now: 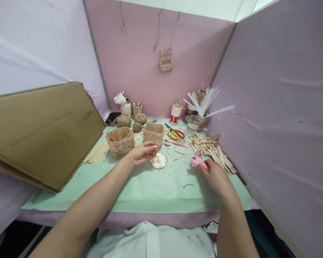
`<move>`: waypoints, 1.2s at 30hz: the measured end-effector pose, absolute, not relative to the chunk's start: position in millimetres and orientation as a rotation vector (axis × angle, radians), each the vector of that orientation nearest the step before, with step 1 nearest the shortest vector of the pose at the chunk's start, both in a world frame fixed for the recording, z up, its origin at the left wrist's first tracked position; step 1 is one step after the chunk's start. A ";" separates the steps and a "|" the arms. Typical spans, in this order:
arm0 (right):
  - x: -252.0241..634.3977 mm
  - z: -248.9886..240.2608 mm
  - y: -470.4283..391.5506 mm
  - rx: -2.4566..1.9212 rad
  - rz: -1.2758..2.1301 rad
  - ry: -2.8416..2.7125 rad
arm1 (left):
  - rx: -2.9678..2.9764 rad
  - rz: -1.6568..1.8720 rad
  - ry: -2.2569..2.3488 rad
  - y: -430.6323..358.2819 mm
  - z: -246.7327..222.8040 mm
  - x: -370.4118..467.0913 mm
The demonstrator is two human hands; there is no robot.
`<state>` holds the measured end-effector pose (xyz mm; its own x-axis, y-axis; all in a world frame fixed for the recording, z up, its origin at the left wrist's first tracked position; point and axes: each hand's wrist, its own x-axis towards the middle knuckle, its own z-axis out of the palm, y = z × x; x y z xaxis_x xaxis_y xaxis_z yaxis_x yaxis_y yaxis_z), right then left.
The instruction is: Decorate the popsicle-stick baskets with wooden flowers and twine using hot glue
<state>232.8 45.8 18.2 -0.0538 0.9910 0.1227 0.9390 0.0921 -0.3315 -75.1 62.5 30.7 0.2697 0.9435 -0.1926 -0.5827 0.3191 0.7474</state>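
Observation:
My right hand (pixel 214 176) is wrapped round a pink hot glue gun (pixel 198 161), held over the right part of the green tabletop with its nozzle pointing left. My left hand (pixel 144 152) is closed in a pinch near the middle, and a tiny pale bit shows at the fingertips, too small to name. Just below those fingers lies a round white dish (pixel 159 161) with pale scraps on it. Behind the left hand stands a small woven basket (pixel 153 132), partly covered by the fingers. Another woven basket (pixel 120 142), holding strips, is to its left.
Wooden strips (pixel 215 150) are heaped at the right; more sticks (pixel 97 153) lie left beside a large cardboard sheet (pixel 48 132). Scissors (pixel 174 132), a pink pen-like tool (pixel 177 143), twine balls (pixel 122 120), a clear jug (pixel 193 125) and a paper cup (pixel 176 114) stand behind.

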 end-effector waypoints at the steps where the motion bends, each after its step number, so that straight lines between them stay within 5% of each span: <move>1: 233.6 21.5 43.6 -1.829 0.259 -2.024 | 0.621 1.122 0.703 62.4 30.6 -75.2; 9: 209.4 36.1 28.9 -1.111 0.674 -1.461 | 0.658 1.121 0.692 61.4 32.2 -75.1; 20: 173.0 19.7 17.6 -0.900 1.137 -1.351 | 0.674 1.145 0.712 61.1 33.3 -74.1; 36: 149.5 11.8 4.7 -0.977 0.998 -1.626 | 0.750 1.228 0.656 61.5 32.2 -72.4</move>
